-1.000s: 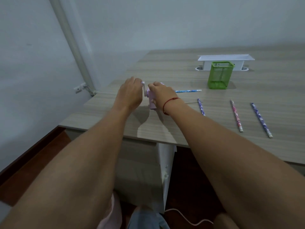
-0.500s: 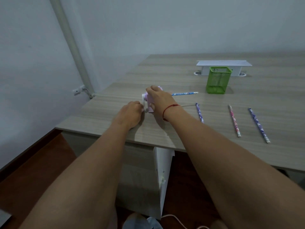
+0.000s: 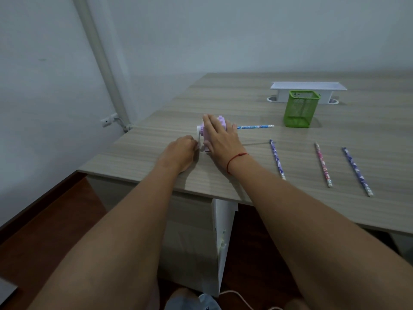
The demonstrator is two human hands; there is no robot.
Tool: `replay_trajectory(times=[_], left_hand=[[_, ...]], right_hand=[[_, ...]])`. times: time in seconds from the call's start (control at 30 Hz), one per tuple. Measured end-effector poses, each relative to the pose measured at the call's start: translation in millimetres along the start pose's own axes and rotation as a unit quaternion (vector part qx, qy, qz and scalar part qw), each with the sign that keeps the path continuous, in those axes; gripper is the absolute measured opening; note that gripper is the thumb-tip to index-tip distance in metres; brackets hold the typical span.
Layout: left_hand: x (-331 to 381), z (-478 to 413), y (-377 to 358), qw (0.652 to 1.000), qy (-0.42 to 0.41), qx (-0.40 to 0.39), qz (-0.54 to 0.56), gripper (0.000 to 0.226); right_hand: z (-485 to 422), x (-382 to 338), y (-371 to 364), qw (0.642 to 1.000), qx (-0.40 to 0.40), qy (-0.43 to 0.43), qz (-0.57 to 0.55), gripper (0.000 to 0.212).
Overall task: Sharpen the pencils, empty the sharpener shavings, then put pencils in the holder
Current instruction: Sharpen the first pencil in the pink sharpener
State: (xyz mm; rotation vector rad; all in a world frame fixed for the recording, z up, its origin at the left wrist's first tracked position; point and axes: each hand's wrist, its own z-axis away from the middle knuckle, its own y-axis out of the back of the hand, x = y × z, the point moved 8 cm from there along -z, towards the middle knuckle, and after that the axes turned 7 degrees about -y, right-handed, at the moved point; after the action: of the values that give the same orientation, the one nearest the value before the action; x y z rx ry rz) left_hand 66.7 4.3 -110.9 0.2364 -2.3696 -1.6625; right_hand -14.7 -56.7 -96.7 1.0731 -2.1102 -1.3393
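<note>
A pink crank sharpener [image 3: 220, 121] sits near the table's left end. My right hand [image 3: 220, 139] lies over its top, thumb against the near side, holding it down. My left hand [image 3: 182, 151] pinches the white crank handle [image 3: 198, 136] at the sharpener's left end, low near the tabletop. A blue pencil [image 3: 254, 127] sticks out of the sharpener's right side, lying level. Three more pencils lie apart to the right: a purple one [image 3: 277, 159], a pink one [image 3: 323, 164] and another purple one [image 3: 357, 171]. The green mesh holder [image 3: 299, 108] stands behind them.
A white cable box [image 3: 308, 89] with two round grommets stands behind the holder. The wooden table [image 3: 245, 173] has its left edge and front edge close to my hands. A pipe [image 3: 100, 63] runs down the wall on the left.
My left hand has swung the crank from the top down toward the tabletop. My right hand stays on the sharpener. The camera has tilted, so the table sits lower in view.
</note>
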Motion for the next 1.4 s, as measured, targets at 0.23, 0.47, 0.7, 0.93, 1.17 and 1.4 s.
replay_trajectory(times=[0.23,0.47,0.7,0.93,1.17,1.4], left_hand=[[-5.2,-11.3,5.2,0.999,-0.006,0.0,-0.039,0.03],[-8.5,-31.7,8.6,0.993,0.025,0.004,-0.116,0.012],[-12.2,-50.9,44.0,0.992,0.048,0.106,-0.048,0.028],[11.5,1.4,53.8,0.976,-0.049,0.194,-0.091,0.043],[19.7,20.2,33.1,0.984,-0.058,0.148,-0.083,0.029],[8.4,-8.3,9.4,0.991,-0.007,0.021,-0.13,0.029]], right_hand=[[-7.5,-2.2,-2.3,0.999,0.015,-0.019,-0.023,0.058],[-3.6,-0.9,5.4,0.998,0.034,-0.028,-0.047,0.052],[-4.6,-2.5,6.9,0.998,0.027,-0.05,-0.03,0.052],[-6.1,-3.5,10.7,0.998,0.011,-0.059,-0.032,0.047],[-12.1,0.1,6.5,0.997,0.006,-0.046,-0.059,0.044],[-15.2,-0.7,2.1,0.997,0.014,-0.038,-0.059,0.046]])
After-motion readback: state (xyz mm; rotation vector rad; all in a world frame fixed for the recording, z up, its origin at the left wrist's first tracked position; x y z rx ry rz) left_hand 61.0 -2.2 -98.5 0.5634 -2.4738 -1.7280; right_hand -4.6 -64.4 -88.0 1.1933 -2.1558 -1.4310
